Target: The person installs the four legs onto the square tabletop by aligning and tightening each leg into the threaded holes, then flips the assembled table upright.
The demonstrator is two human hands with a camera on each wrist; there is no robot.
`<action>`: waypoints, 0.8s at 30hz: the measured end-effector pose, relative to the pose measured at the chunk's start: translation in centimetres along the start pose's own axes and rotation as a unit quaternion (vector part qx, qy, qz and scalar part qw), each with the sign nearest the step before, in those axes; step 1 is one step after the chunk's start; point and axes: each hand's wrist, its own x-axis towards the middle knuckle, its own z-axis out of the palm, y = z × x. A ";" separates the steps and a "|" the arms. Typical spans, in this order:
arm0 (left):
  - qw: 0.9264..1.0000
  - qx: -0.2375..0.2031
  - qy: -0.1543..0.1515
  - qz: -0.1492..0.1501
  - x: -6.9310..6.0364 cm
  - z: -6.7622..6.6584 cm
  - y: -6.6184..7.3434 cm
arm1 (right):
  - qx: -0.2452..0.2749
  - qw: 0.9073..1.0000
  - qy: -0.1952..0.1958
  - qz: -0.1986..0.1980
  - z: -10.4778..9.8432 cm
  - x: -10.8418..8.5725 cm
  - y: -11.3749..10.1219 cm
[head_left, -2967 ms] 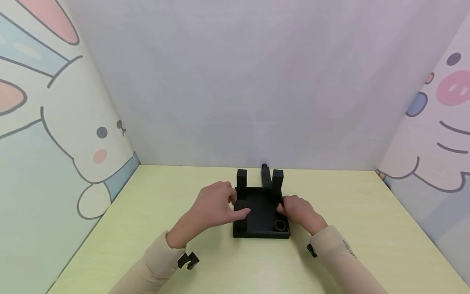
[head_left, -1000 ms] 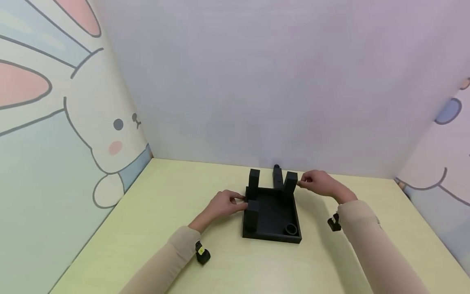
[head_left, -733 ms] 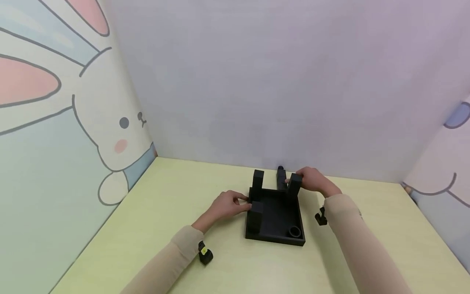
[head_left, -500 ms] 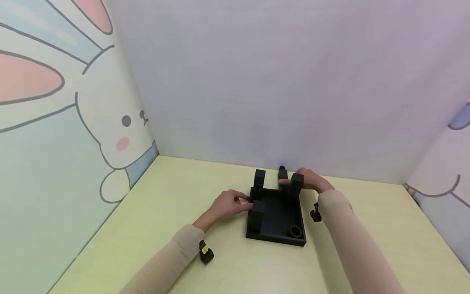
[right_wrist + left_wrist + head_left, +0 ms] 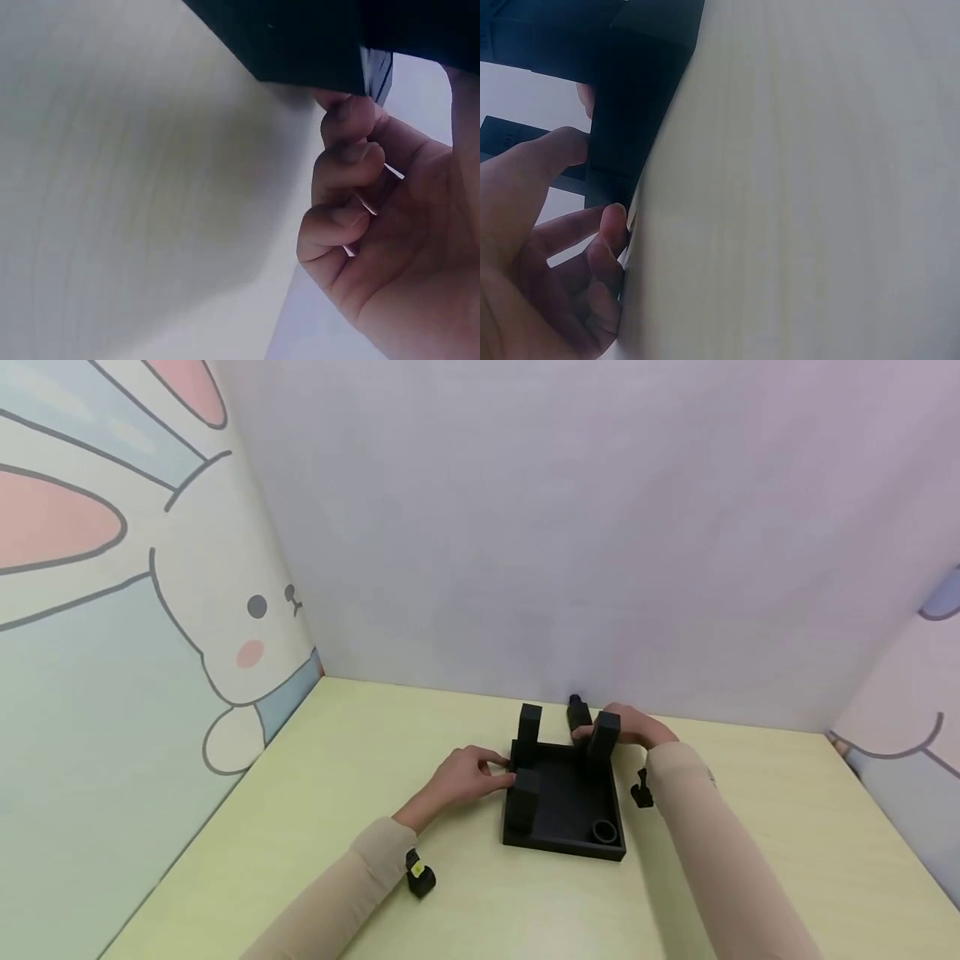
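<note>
A black square tabletop (image 5: 562, 846) lies upside down, with raised rims and three square legs pointing up. A round ring-shaped socket (image 5: 603, 832) shows at its front right corner. My left hand (image 5: 461, 775) holds the tabletop's left side, its thumb against the front left leg (image 5: 524, 800). Behind the tabletop lies a loose black leg (image 5: 578, 713) with a narrow round end pointing away. My right hand (image 5: 636, 725) grips this leg, reaching round behind the back right leg (image 5: 604, 735), which partly hides the fingers. In the right wrist view the fingers are curled.
The pale yellow table (image 5: 375, 727) meets a plain light wall (image 5: 525, 568) just behind the loose leg. Cartoon-printed panels (image 5: 247, 635) stand at the left and right. The upright legs stick up between the two hands.
My right hand left the tabletop's right edge and went back to the loose leg, which has turned slightly. My left hand shifted to the tabletop's left side. The head view swung right.
</note>
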 end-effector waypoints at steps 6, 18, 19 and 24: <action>1.000 0.006 0.000 -0.003 0.4 0.1 0.4 | -0.026 0.997 0.064 -0.044 -1.4 -0.7 1.7; 1.000 0.007 0.011 -0.010 0.2 -0.4 0.2 | -0.032 0.969 0.244 -0.013 -5.1 -5.7 -0.4; 1.000 0.008 0.012 -0.010 0.2 -0.4 0.2 | -0.034 0.966 0.257 -0.013 -5.5 -6.3 -0.7; 1.000 0.001 0.011 -0.010 0.3 -0.2 0.3 | -0.038 0.949 0.311 -0.014 -7.1 -9.1 -2.0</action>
